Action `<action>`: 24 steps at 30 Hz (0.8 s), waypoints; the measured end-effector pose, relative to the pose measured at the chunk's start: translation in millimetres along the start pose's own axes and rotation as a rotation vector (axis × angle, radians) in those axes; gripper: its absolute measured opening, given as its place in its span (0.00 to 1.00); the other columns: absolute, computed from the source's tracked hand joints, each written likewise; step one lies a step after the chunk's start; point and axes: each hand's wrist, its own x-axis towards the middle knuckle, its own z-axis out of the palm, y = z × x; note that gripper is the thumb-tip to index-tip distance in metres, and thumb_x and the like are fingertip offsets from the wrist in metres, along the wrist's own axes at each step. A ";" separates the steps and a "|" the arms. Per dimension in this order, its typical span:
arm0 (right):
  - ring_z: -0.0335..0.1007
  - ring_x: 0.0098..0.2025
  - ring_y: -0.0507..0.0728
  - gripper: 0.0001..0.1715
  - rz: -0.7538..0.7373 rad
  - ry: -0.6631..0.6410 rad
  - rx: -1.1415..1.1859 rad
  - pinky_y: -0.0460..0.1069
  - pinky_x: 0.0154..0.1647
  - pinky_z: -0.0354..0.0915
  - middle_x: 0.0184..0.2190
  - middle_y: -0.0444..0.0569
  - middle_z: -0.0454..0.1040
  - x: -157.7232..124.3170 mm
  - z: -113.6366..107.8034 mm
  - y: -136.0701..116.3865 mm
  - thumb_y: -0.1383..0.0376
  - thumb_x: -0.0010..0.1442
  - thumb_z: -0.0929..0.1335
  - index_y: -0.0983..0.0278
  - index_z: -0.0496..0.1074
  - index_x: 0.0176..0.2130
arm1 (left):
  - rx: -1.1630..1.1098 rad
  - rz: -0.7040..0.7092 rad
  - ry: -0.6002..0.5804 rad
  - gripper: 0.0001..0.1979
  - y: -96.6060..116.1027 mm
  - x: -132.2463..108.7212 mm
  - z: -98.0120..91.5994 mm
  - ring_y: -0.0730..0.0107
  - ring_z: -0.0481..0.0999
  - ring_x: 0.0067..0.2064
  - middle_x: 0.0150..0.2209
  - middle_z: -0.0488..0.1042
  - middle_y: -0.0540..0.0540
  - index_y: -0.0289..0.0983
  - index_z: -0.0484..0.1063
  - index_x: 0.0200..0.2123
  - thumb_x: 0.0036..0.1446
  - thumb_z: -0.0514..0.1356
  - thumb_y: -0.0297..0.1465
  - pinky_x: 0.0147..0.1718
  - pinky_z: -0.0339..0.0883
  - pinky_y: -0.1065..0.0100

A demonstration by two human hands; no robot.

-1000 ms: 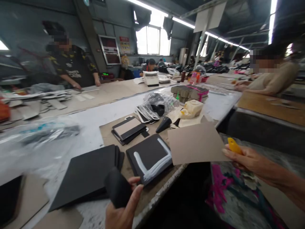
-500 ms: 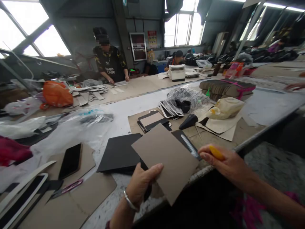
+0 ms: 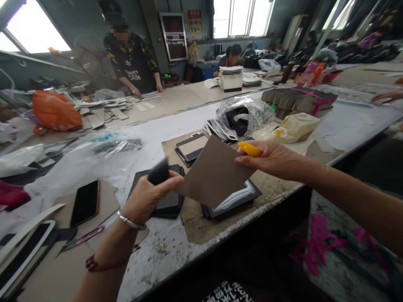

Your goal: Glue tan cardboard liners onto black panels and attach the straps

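My left hand [image 3: 154, 188] is closed around a dark, rounded object [image 3: 158, 171], blurred by motion, its kind unclear. The thumb reaches the left corner of a grey-brown board [image 3: 217, 174]. My right hand [image 3: 267, 157] pinches the board's right side and also holds a yellow-handled tool [image 3: 249, 149], whose working end is hidden. The board is tilted above the table. Under it lies a black panel [image 3: 234, 199] with whitish wet-looking streaks. Black sheets [image 3: 170, 205] are stacked beneath and behind my left hand.
A black-and-beige piece [image 3: 192, 147] lies behind the board, near a clear plastic bag [image 3: 248, 113]. A yellowish container [image 3: 297, 126] stands right. A phone [image 3: 85, 203] and pink-handled snips [image 3: 90, 235] lie left. Across the table a person [image 3: 132, 63] handles pale strips. The table edge runs close.
My right hand has moved left and up onto the board's edge. My left hand has shifted left and up with the dark object raised. The board has tilted, revealing the streaked black panel.
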 end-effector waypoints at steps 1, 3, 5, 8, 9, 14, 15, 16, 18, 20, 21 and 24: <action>0.54 0.20 0.46 0.16 0.065 0.090 0.087 0.42 0.19 0.50 0.20 0.38 0.60 0.7 -2.8 5.6 0.53 0.52 0.69 0.64 0.66 0.28 | -0.034 0.034 0.141 0.18 -5.3 1.1 -2.3 0.82 0.58 0.19 0.17 0.64 0.55 0.32 0.75 0.28 0.39 0.69 0.41 0.17 0.51 0.78; 0.47 0.17 0.44 0.20 0.222 0.227 0.258 0.41 0.15 0.45 0.18 0.36 0.56 -0.5 -2.2 18.3 0.51 0.48 0.71 0.63 0.64 0.28 | -0.107 0.015 0.201 0.23 -21.5 -1.1 1.5 0.82 0.55 0.19 0.15 0.59 0.57 0.31 0.75 0.34 0.42 0.67 0.45 0.17 0.48 0.78; 0.42 0.16 0.44 0.24 0.378 0.279 0.408 0.40 0.13 0.41 0.17 0.34 0.52 -4.8 6.5 30.9 0.50 0.44 0.73 0.62 0.61 0.28 | -0.164 -0.074 0.073 0.27 -40.4 -7.1 16.5 0.81 0.54 0.19 0.15 0.57 0.58 0.30 0.74 0.38 0.42 0.67 0.46 0.18 0.47 0.76; 0.41 0.17 0.43 0.28 0.506 0.261 0.543 0.39 0.13 0.41 0.18 0.34 0.50 -13.2 24.6 46.6 0.50 0.39 0.76 0.62 0.60 0.28 | -0.231 -0.153 -0.026 0.24 -59.4 -15.0 47.8 0.80 0.54 0.18 0.14 0.58 0.57 0.30 0.75 0.33 0.41 0.67 0.46 0.18 0.50 0.73; 0.41 0.17 0.43 0.29 0.527 0.250 0.554 0.39 0.13 0.41 0.18 0.34 0.50 -15.5 29.0 51.2 0.50 0.39 0.76 0.62 0.59 0.28 | -0.246 -0.156 -0.028 0.22 -61.9 -15.8 57.1 0.79 0.54 0.18 0.13 0.58 0.57 0.31 0.75 0.30 0.41 0.67 0.45 0.19 0.51 0.72; 0.49 0.18 0.47 0.20 0.490 0.159 0.184 0.44 0.17 0.48 0.17 0.38 0.56 -18.9 26.7 79.6 0.50 0.51 0.68 0.62 0.61 0.26 | -0.095 -0.078 -0.047 0.15 -63.9 -8.2 81.7 0.71 0.65 0.20 0.15 0.67 0.50 0.34 0.74 0.24 0.49 0.61 0.42 0.23 0.59 0.69; 0.55 0.20 0.49 0.18 0.451 0.130 0.029 0.45 0.20 0.51 0.18 0.41 0.60 -18.6 23.9 86.6 0.51 0.53 0.66 0.63 0.63 0.26 | -0.009 -0.061 -0.056 0.15 -65.9 -6.1 83.9 0.68 0.68 0.22 0.17 0.69 0.48 0.35 0.73 0.23 0.49 0.60 0.42 0.24 0.60 0.68; 0.60 0.23 0.52 0.17 0.412 0.099 -0.120 0.47 0.24 0.55 0.21 0.44 0.65 -18.4 21.6 93.5 0.53 0.55 0.65 0.63 0.65 0.26 | 0.078 -0.056 -0.057 0.15 -68.9 -4.5 85.9 0.66 0.70 0.23 0.19 0.71 0.47 0.35 0.73 0.22 0.50 0.59 0.41 0.25 0.61 0.68; 0.66 0.31 0.57 0.16 0.375 0.035 -0.342 0.48 0.32 0.58 0.27 0.49 0.71 -18.1 19.6 106.2 0.54 0.57 0.62 0.63 0.69 0.28 | 0.214 -0.082 -0.044 0.16 -76.8 -2.7 89.4 0.63 0.72 0.25 0.20 0.72 0.44 0.35 0.70 0.19 0.49 0.58 0.42 0.26 0.62 0.66; 0.68 0.36 0.59 0.18 0.388 -0.029 -0.447 0.49 0.36 0.59 0.31 0.51 0.74 -18.2 21.0 115.5 0.54 0.58 0.60 0.63 0.70 0.32 | 0.277 -0.126 -0.028 0.17 -84.6 -2.7 92.1 0.60 0.72 0.26 0.19 0.72 0.42 0.36 0.69 0.17 0.47 0.59 0.42 0.26 0.62 0.65; 0.69 0.37 0.59 0.19 0.396 -0.055 -0.472 0.49 0.36 0.59 0.32 0.51 0.74 -18.3 22.2 118.7 0.53 0.59 0.60 0.64 0.71 0.34 | 0.289 -0.142 -0.029 0.17 -87.7 -3.1 92.9 0.58 0.73 0.26 0.20 0.72 0.41 0.36 0.68 0.17 0.46 0.59 0.43 0.27 0.62 0.64; 0.69 0.36 0.59 0.20 0.416 -0.111 -0.503 0.48 0.34 0.58 0.32 0.51 0.74 -18.0 25.0 122.7 0.53 0.60 0.60 0.64 0.71 0.35 | 0.323 -0.178 -0.041 0.17 -92.7 -4.7 93.7 0.55 0.74 0.30 0.23 0.74 0.39 0.36 0.69 0.20 0.44 0.59 0.45 0.30 0.62 0.62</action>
